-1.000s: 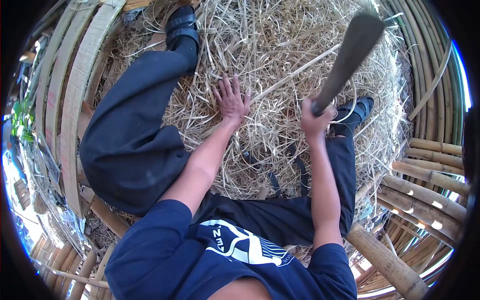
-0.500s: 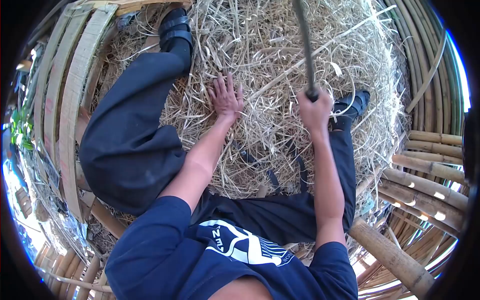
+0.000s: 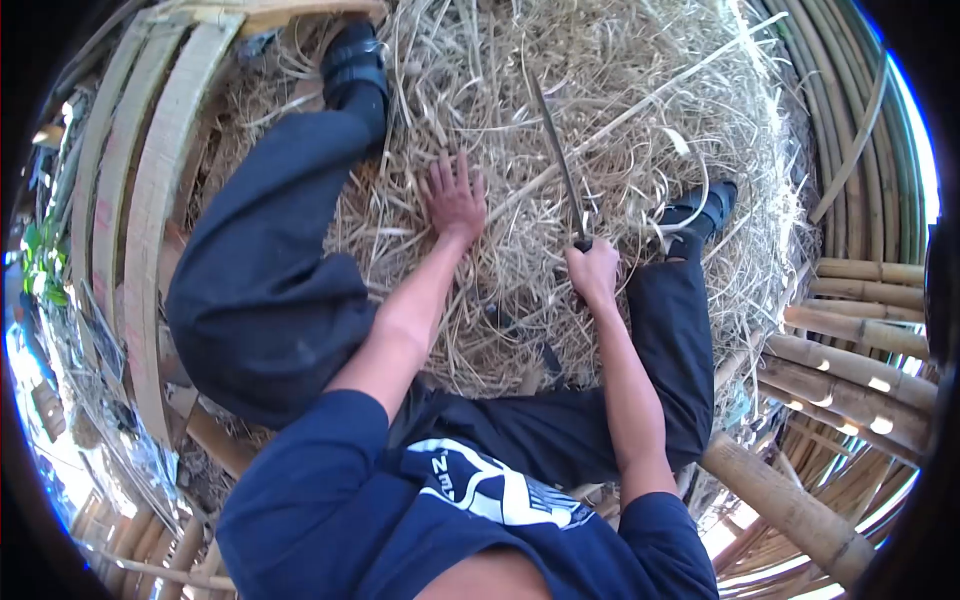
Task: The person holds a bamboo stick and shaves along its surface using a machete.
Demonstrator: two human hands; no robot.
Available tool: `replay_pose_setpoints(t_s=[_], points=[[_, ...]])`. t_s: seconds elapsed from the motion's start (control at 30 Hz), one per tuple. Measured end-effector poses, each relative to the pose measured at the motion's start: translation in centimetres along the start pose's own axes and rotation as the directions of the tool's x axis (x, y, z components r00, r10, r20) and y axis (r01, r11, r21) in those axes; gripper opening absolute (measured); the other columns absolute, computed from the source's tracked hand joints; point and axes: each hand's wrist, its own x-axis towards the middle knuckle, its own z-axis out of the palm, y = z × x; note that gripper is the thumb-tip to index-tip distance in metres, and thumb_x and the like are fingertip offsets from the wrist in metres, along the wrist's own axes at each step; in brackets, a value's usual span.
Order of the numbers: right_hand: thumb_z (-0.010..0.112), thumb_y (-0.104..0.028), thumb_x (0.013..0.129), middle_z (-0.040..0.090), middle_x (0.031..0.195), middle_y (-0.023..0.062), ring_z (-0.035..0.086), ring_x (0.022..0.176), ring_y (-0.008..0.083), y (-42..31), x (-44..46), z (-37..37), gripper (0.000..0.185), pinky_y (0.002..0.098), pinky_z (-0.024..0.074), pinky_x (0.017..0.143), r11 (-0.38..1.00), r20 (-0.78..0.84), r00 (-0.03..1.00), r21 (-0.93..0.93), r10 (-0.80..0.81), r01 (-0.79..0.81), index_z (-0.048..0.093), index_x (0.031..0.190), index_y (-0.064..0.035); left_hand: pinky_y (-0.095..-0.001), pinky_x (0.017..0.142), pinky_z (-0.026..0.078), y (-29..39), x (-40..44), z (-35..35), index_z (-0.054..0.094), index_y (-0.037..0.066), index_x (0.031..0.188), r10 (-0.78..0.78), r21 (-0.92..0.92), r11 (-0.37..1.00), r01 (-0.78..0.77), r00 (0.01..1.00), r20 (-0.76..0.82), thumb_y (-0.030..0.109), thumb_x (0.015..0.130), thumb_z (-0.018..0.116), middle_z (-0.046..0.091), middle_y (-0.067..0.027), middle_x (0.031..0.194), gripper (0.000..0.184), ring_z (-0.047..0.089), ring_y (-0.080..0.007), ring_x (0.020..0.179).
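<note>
My left hand [image 3: 457,200] rests on a bed of pale bamboo shavings [image 3: 440,90], its fingers spread and nothing in its grasp. To the right, my right hand [image 3: 594,270] is closed round the dark handle of a machete [image 3: 560,150]. The long thin blade points away from me, slanting up and to the left over the shavings. Whether the blade touches them I cannot tell. Dark straps [image 3: 550,362] lie partly buried in the shavings between my legs.
My sandalled feet, the left foot [image 3: 352,65] and the right foot [image 3: 708,208], frame the shavings. Wooden slats [image 3: 170,170] stand at the left. Bamboo poles [image 3: 850,390] line the right side, with a thick pole [image 3: 790,505] near my right hip. A long bamboo strip [image 3: 655,98] crosses the heap.
My right hand has come down and to the left, and the machete has swung from near upright to a low slant over the shavings. My left hand has barely moved.
</note>
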Motion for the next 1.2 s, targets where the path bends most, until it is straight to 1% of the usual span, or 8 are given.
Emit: replay_pose_setpoints(t_s=[0.27,0.47,0.67,0.87,0.93,1.0,1.07,1.2], points=[[0.068,-0.014,0.075,0.061,0.056,0.0068,0.059,0.048,0.0139,-2.0,-2.6,-7.6,0.018,0.0304,0.0444,0.046,0.911,0.179,0.982,0.393,0.059,-0.126,0.066,0.074,0.0038,-0.0547,0.118,0.011,0.2,0.7,-0.3,0.032,0.022,0.151,-0.083,-0.083,0.993,0.087,0.996,0.044,0.047,0.099,0.038,0.028,-0.0152,0.155,0.057,0.025,-0.0340,0.144],[0.067,-0.011,0.077,0.057,0.053,0.0033,0.055,0.045,0.0103,-2.3,-6.1,-17.0,0.014,0.0288,0.0417,0.044,0.923,0.007,1.000,0.384,-0.024,0.019,0.064,0.075,0.0024,-0.0523,0.104,0.025,4.1,4.3,-5.4,0.068,0.018,0.107,-0.346,-0.374,0.893,0.251,0.913,-0.214,0.017,0.080,0.062,0.045,-0.0138,0.127,0.028,0.039,-0.0325,0.125],[0.069,-0.015,0.075,0.056,0.053,0.0040,0.054,0.045,0.0123,-1.3,-5.5,-19.7,0.020,0.0320,0.0429,0.048,0.903,-0.221,0.972,0.398,-0.078,0.163,0.065,0.079,0.0035,-0.0500,0.097,0.031,9.8,7.9,-13.4,0.067,0.011,0.109,-0.017,-0.096,0.995,0.012,0.999,-0.050,0.019,0.084,0.063,0.057,-0.0157,0.113,0.027,0.052,-0.0302,0.107],[0.073,-0.019,0.078,0.057,0.055,0.0031,0.052,0.044,0.0117,-0.6,-4.2,-21.6,0.025,0.0297,0.0399,0.045,0.706,-0.201,0.979,0.690,-0.023,0.158,0.061,0.070,0.0016,-0.0424,0.083,0.048,18.0,12.1,-10.5,0.065,0.005,0.114,0.384,-0.452,0.794,-0.406,0.912,-0.145,0.023,0.088,0.063,0.064,-0.0169,0.095,0.032,0.061,-0.0310,0.091],[0.072,-0.015,0.080,0.055,0.054,0.0023,0.051,0.043,0.0108,-0.9,-4.2,-22.8,0.021,0.0283,0.0389,0.042,0.620,-0.247,0.969,0.758,-0.018,0.204,0.061,0.070,0.0006,-0.0429,0.078,0.050,19.9,14.7,-6.5,0.064,0.001,0.113,0.438,-0.582,0.784,-0.213,0.855,0.276,0.028,0.088,0.064,0.067,-0.0189,0.090,0.036,0.065,-0.0291,0.083],[0.071,-0.012,0.081,0.053,0.053,0.0018,0.050,0.042,0.0102,-0.9,-4.4,-23.6,0.018,0.0274,0.0378,0.040,0.467,-0.265,0.964,0.855,0.017,0.227,0.060,0.072,0.0000,-0.0418,0.071,0.053,18.7,17.7,1.8,0.063,-0.003,0.110,0.577,-0.482,0.773,-0.414,0.774,0.261,0.031,0.087,0.066,0.070,-0.0208,0.089,0.041,0.068,-0.0289,0.077],[0.071,-0.012,0.083,0.052,0.054,0.0009,0.048,0.041,0.0095,-1.3,-5.2,-24.4,0.018,0.0268,0.0372,0.040,0.444,-0.303,0.950,0.863,0.076,0.240,0.058,0.074,-0.0016,-0.0400,0.070,0.055,21.3,16.9,-1.7,0.064,-0.005,0.105,0.409,-0.294,0.913,-0.285,0.653,0.637,0.035,0.086,0.068,0.071,-0.0222,0.090,0.045,0.070,-0.0307,0.079],[0.071,-0.013,0.083,0.052,0.054,0.0010,0.048,0.042,0.0095,-0.9,-5.2,-24.6,0.019,0.0273,0.0375,0.041,0.369,-0.317,0.944,0.891,0.088,0.265,0.058,0.074,-0.0018,-0.0373,0.077,0.054,20.4,16.7,1.0,0.069,0.002,0.107,0.223,-0.272,0.961,-0.055,0.733,0.643,0.039,0.089,0.068,0.072,-0.0168,0.094,0.042,0.070,-0.0277,0.084]])
